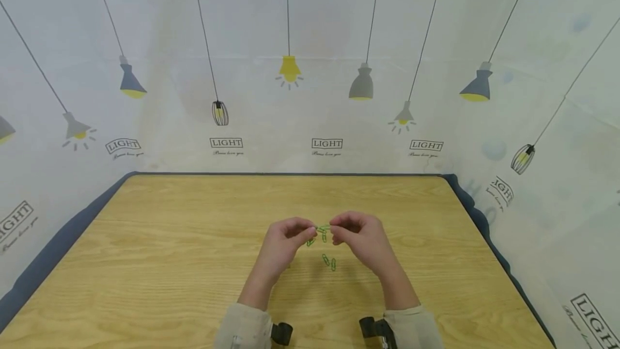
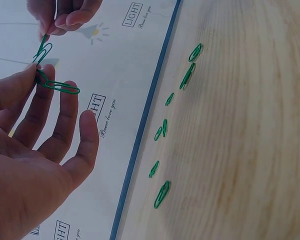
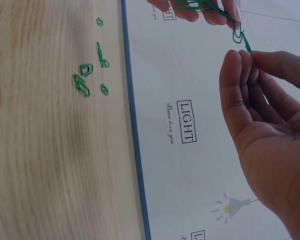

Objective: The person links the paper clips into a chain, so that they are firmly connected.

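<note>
Over the middle of the table, my left hand (image 1: 283, 241) pinches green wire paper clips between thumb and forefinger. One of those paper clips (image 2: 64, 88) lies across its other fingers, which are spread and bent. Facing it, my right hand (image 1: 365, 238) pinches the end of another green paper clip (image 3: 247, 43) with thumb and fingertips. Between the hands, the clips meet in a short string; whether every clip is hooked through its neighbour I cannot tell. Below the hands, several loose green paper clips (image 1: 333, 264) lie on the table, some partly hidden by the left hand in the head view.
The wooden table (image 1: 160, 246) has a dark blue edge along the back and sides. Behind it stand white walls (image 1: 252, 26) printed with hanging lamps and the word LIGHT. Each forearm wears a pale sleeve (image 1: 244, 327) and a black wrist camera (image 1: 281, 333).
</note>
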### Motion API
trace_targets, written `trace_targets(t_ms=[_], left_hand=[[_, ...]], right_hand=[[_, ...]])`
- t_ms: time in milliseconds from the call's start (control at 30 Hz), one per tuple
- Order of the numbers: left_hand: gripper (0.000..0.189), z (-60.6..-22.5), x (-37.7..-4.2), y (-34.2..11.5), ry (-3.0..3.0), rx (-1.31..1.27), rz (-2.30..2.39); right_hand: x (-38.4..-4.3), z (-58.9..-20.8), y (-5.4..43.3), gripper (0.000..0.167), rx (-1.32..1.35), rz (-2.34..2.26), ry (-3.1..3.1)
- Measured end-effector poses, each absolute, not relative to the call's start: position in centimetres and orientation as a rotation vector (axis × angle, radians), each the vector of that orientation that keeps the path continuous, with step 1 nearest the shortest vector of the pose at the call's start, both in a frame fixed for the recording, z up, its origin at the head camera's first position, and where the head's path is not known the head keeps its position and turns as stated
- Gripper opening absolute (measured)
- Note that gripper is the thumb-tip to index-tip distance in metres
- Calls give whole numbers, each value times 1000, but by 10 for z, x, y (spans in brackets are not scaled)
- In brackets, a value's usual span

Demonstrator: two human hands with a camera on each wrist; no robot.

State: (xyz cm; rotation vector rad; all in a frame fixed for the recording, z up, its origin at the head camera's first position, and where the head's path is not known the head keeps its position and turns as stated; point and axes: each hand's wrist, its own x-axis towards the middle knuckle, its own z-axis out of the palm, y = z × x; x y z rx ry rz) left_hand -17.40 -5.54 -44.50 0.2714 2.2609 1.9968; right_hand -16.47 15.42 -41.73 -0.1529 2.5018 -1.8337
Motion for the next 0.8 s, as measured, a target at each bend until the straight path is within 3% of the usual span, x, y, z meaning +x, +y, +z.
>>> trace_targets(t_ms=[600, 800], left_hand=[[23, -445, -176, -51, 2264, 219, 1985], [16, -444, -178, -50, 2266, 178, 2021]], right_hand=[[-164, -419, 161, 12, -166, -1828, 2510], [-165, -418, 165, 14, -162, -1832, 2512]])
